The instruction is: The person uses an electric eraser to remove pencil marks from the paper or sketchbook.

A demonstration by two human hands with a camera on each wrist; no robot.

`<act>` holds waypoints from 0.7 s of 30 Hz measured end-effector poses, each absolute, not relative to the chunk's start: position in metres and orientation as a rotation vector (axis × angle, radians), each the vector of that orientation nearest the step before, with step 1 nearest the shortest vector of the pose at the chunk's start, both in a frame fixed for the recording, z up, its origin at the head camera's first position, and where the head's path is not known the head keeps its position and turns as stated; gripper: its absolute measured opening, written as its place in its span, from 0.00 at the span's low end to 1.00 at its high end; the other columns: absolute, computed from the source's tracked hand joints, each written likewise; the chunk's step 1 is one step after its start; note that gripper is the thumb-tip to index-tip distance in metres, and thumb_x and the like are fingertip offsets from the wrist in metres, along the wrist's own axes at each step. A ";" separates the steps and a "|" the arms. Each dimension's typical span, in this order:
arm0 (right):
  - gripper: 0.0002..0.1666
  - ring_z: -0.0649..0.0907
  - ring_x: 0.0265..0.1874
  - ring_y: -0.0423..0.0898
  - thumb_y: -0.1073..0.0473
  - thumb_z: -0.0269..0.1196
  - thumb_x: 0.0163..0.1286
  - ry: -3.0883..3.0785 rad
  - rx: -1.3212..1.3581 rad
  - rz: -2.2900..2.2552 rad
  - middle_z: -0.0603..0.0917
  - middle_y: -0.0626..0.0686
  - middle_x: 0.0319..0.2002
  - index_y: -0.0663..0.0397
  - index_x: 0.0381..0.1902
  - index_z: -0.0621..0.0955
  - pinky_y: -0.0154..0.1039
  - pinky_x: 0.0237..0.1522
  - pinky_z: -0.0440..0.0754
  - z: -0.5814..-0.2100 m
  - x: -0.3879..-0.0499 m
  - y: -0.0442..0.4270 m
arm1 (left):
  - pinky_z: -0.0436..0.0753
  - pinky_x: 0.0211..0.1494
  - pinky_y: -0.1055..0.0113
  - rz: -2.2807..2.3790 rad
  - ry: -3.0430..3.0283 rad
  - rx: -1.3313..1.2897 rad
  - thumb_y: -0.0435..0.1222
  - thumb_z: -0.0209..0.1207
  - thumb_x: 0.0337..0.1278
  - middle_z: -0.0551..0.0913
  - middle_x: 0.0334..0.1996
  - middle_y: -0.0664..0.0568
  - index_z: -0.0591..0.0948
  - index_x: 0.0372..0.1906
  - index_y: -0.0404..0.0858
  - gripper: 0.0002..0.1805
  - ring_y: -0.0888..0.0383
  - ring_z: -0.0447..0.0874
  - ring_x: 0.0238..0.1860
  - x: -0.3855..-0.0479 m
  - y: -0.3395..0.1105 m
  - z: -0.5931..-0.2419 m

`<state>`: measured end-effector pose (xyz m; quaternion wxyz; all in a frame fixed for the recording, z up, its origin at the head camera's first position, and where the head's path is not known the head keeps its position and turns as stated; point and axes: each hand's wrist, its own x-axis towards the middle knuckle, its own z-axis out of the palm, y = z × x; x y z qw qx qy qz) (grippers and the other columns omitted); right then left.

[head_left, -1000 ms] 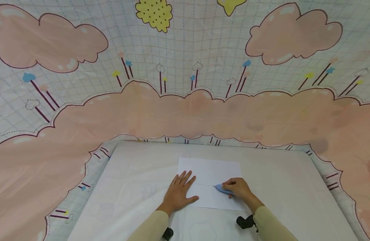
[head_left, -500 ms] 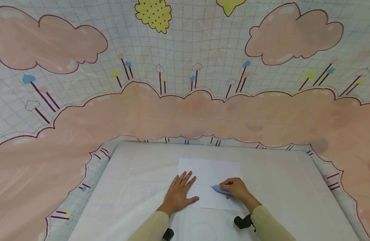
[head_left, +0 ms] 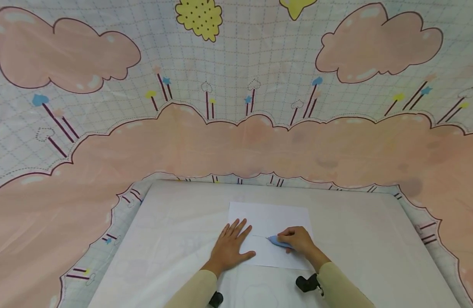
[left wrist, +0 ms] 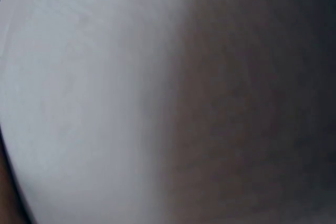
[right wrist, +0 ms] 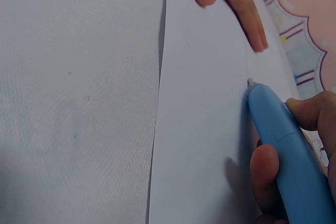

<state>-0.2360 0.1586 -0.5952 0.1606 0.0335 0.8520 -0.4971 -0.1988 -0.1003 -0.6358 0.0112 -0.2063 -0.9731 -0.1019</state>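
A sheet of white paper (head_left: pixel 269 217) lies on the table, and a faint line runs across it. My left hand (head_left: pixel 226 249) rests on the paper's left side, fingers spread. In my right hand (head_left: pixel 301 241) I grip a blue electric eraser (right wrist: pixel 286 148). Its small white tip (right wrist: pixel 251 82) points left at the end of the faint line; in the right wrist view it is at the paper's surface. Fingertips of the left hand (right wrist: pixel 247 14) also show there, beyond the tip. The left wrist view is blurred, with only a pale surface and a dark shape.
A white cloth covers the table (head_left: pixel 174 222), whose far edge meets a hanging backdrop (head_left: pixel 244 145) printed with clouds. Black wrist-worn devices, one of them near the right sleeve (head_left: pixel 307 283), sit close to the table. Tiny specks dot the surface in the right wrist view.
My right hand has slid a little left with the electric eraser, and the visible faint line between the tip and the left hand has grown shorter. My left hand stays in place.
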 end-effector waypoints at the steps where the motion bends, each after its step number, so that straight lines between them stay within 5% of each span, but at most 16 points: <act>1: 0.06 0.77 0.11 0.41 0.62 0.72 0.58 2.434 0.090 -1.421 0.87 0.47 0.25 0.57 0.33 0.88 0.35 0.29 0.75 -0.596 -0.236 0.158 | 0.50 0.79 0.49 -0.311 -3.034 -0.645 0.73 0.38 0.60 0.47 0.80 0.57 0.56 0.78 0.53 0.46 0.54 0.42 0.80 -0.199 -0.101 -0.636; 21: 0.06 0.77 0.12 0.42 0.60 0.72 0.57 2.453 0.118 -1.401 0.86 0.47 0.23 0.56 0.33 0.88 0.36 0.28 0.74 -0.595 -0.234 0.169 | 0.48 0.79 0.50 -0.314 -3.068 -0.645 0.72 0.42 0.60 0.47 0.80 0.56 0.56 0.78 0.53 0.46 0.53 0.42 0.80 -0.197 -0.100 -0.629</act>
